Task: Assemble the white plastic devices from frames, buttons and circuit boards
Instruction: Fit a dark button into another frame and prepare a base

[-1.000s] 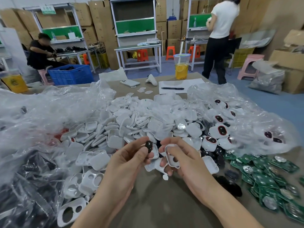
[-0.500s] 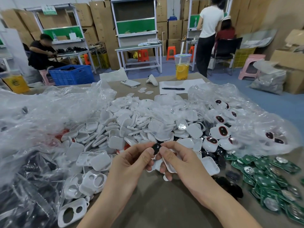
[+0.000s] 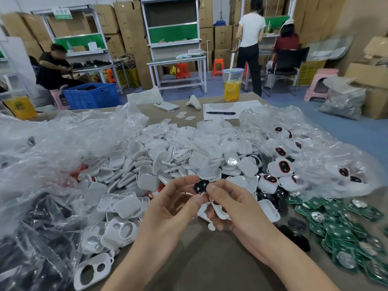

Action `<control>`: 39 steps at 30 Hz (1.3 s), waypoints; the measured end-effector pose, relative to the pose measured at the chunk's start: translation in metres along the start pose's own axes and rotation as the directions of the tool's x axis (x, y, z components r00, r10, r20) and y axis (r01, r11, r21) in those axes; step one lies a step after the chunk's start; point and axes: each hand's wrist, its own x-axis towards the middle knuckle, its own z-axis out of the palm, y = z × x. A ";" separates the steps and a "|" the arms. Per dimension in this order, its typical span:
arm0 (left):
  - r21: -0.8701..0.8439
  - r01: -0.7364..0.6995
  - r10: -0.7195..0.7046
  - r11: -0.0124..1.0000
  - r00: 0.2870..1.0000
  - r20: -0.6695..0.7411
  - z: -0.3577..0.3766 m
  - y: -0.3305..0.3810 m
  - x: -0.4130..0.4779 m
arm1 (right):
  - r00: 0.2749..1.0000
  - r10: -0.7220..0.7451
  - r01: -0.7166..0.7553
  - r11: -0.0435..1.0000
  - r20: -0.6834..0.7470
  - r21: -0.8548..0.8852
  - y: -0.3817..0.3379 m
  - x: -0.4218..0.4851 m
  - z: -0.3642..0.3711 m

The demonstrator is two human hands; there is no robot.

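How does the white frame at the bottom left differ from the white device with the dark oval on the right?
The frame has two empty holes; the device has one, filled by a dark, red-rimmed oval. The frame looks flat; the device looks fuller. Both are white plastic.

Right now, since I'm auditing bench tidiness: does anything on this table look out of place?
A plastic cup of yellow drink stands at the far edge of the table, sharing the surface with loose green circuit boards heaped at the right. Nothing looks spilled or broken.

Bare left hand [image 3: 174, 208], bare right hand [image 3: 237, 206] (forearms [image 3: 144, 259] unsleeved too)
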 end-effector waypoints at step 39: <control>0.645 -0.183 0.315 0.742 0.945 -0.094 -0.007 -0.021 0.000 | 0.997 -0.073 0.072 0.992 -0.003 -0.105 0.014 0.005 -0.002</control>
